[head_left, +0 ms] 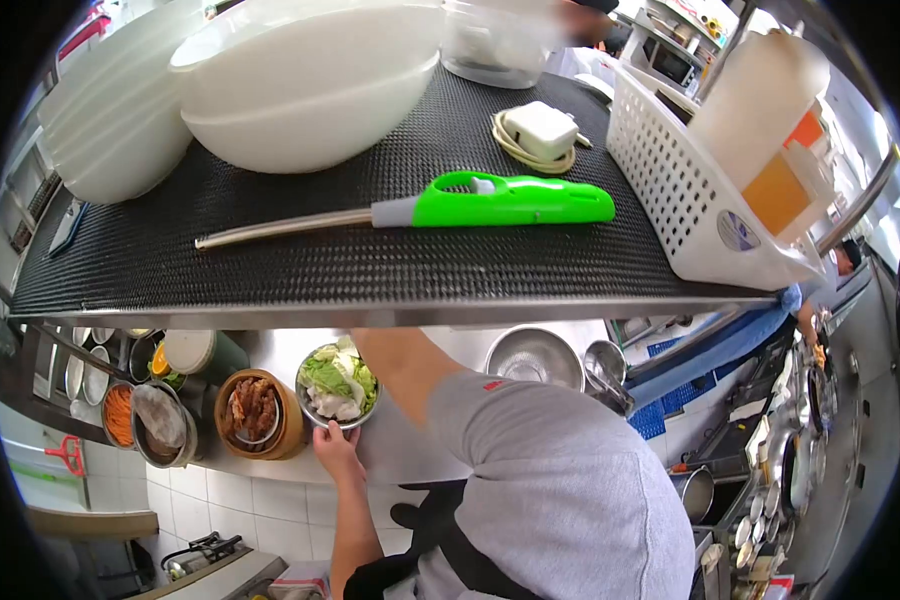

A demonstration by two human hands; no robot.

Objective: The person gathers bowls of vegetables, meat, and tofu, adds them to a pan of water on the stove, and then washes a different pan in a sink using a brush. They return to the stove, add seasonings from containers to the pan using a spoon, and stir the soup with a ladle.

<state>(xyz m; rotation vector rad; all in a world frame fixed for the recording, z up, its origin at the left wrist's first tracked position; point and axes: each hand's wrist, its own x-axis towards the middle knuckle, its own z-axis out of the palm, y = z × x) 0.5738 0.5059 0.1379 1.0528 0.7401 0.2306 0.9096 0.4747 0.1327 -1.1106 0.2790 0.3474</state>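
Note:
My left hand [338, 450] grips the near rim of a round metal bowl [303, 408] on the counter below the shelf. Inside the bowl lie chopped green leaves [332, 374] and pale whitish pieces. My right forearm [395, 368] reaches forward past the bowl's right side. The shelf edge hides my right hand. Left of the bowl, a round wooden container [222, 440] surrounds a smaller dish of reddish-brown meat-like pieces [253, 408].
The black-matted shelf [370, 275] overhangs the counter, carrying white bowls [300, 125], a green lighter [515, 202], a charger [540, 130] and a white basket [690, 200]. Shredded carrot [118, 415] sits far left. A metal strainer [535, 358] lies right. Another person's arm [808, 325] shows at right.

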